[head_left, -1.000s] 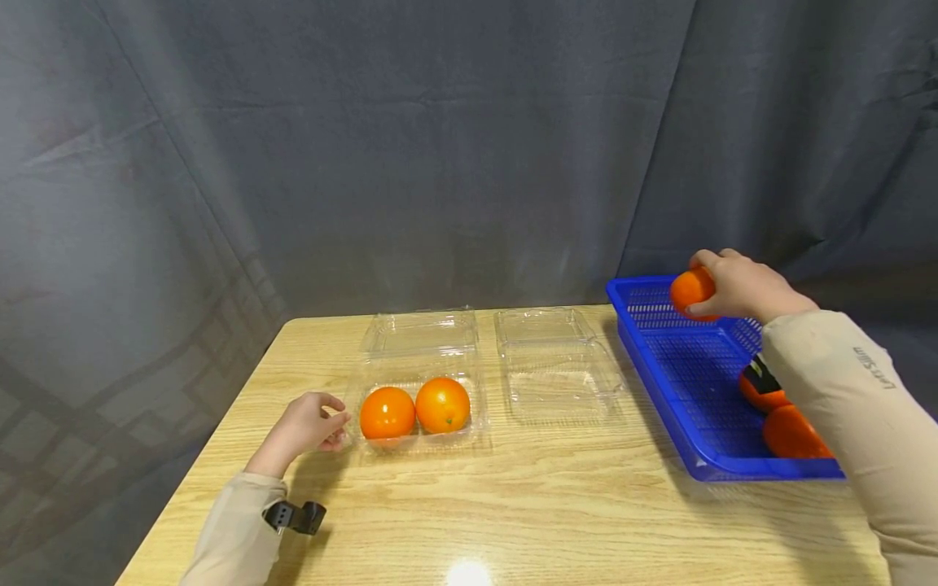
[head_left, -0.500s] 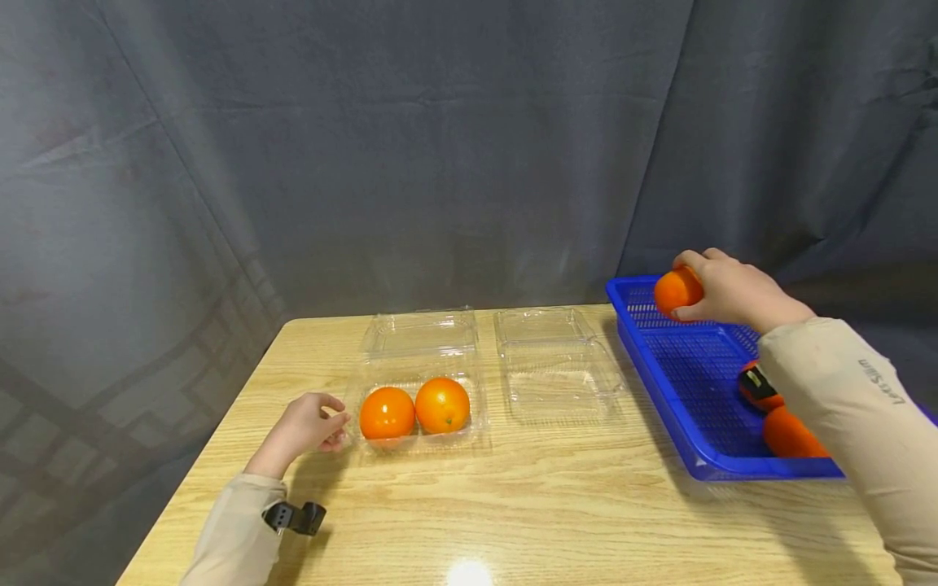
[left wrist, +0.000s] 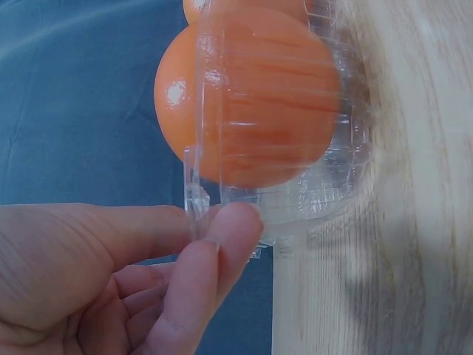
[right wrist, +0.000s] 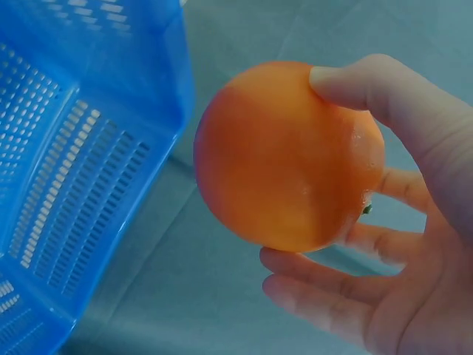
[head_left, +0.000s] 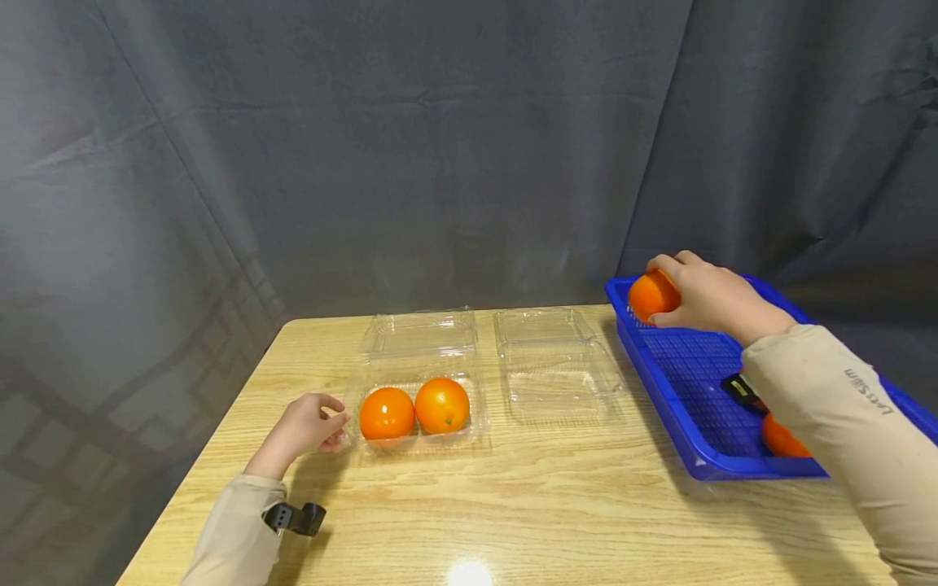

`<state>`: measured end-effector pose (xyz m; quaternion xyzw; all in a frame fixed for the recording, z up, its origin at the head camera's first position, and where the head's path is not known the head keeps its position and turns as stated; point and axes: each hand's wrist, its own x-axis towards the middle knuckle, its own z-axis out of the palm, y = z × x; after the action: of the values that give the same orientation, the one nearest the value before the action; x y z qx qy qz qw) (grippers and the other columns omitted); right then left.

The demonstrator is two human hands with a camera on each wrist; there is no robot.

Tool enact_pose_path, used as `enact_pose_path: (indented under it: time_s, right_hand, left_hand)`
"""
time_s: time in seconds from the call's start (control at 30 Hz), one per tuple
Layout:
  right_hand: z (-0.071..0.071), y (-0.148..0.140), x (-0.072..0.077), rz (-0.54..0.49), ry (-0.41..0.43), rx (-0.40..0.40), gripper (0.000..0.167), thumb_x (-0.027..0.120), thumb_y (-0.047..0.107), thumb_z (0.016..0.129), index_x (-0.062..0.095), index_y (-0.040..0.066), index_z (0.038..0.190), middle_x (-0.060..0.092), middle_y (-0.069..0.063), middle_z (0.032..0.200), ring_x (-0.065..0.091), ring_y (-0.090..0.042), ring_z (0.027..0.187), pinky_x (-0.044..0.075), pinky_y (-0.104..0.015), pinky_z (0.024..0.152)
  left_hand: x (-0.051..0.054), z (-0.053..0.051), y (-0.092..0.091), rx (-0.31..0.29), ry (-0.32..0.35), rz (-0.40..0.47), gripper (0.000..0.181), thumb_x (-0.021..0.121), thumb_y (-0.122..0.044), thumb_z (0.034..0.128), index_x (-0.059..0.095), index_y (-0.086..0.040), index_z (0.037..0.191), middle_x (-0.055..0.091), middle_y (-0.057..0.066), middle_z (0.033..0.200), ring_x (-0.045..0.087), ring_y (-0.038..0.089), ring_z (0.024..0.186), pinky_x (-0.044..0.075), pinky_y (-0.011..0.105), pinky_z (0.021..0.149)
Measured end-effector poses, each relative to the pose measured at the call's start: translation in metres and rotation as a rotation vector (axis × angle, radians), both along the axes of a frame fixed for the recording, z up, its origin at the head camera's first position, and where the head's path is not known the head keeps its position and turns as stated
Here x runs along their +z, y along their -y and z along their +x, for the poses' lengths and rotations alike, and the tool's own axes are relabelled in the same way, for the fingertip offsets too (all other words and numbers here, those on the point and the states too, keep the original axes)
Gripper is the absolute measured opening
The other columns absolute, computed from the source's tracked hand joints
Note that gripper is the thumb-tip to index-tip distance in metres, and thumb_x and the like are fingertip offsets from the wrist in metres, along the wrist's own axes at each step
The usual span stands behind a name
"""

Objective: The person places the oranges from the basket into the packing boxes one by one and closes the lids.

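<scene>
OK, biggest first: wood-grain table (head_left: 410,505), then the blue basket (head_left: 747,467) at right (rigid-looking, probably no trouble). Next, two clear hinged boxes, both lying open: the left box (head_left: 421,334) carries two oranges (head_left: 387,413) side by side; the right box (head_left: 557,374) sits between it and the basket. Thin plastic, so likely light, springy, easy to dent or skid; best held at the rim, where the left hand (head_left: 304,427) pinches it, thumb and finger together on the edge. Right hand (head_left: 707,295) is curled round the held orange (head_left: 650,297), up near the basket's far left corner, apart from its wall. Thumb on one side, fingers opposite. Judging by the smooth, shiny skin: firm, a bit weighty, maybe slippery, could bruise if dropped; a wide grip across the fattest part suits it. Smallest: its green stem nub (right wrist: 367,208), palm side, too tiny for gripping.
</scene>
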<state>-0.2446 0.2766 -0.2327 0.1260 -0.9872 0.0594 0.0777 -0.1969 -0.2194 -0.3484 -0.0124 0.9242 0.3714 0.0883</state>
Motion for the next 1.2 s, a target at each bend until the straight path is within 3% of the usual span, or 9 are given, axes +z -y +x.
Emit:
enact_pose_path:
  time_s: [0.4, 1.2]
  right_hand:
    - [0.012, 0.029, 0.0, 0.035, -0.104, 0.117, 0.06, 0.079, 0.021, 0.07, 0.053, 0.005, 0.122, 0.056, -0.021, 0.107, 0.059, -0.029, 0.079, 0.056, -0.049, 0.074]
    - [0.021, 0.06, -0.007, 0.04, -0.189, 0.289, 0.057, 0.08, 0.021, 0.067, 0.055, 0.008, 0.116, 0.056, -0.016, 0.103, 0.059, -0.026, 0.072, 0.055, -0.042, 0.064]
  left_hand:
    - [-0.001, -0.001, 0.0, 0.006, 0.005, 0.008, 0.033, 0.056, -0.004, 0.0902, 0.051, 0.018, 0.114, 0.062, 0.013, 0.07, 0.059, 0.01, 0.052, 0.058, 0.031, 0.055]
    - [-0.002, -0.004, -0.001, -0.001, 0.023, 0.015, 0.034, 0.055, -0.006, 0.0909, 0.051, 0.016, 0.117, 0.061, 0.012, 0.072, 0.059, 0.009, 0.054, 0.058, 0.029, 0.056]
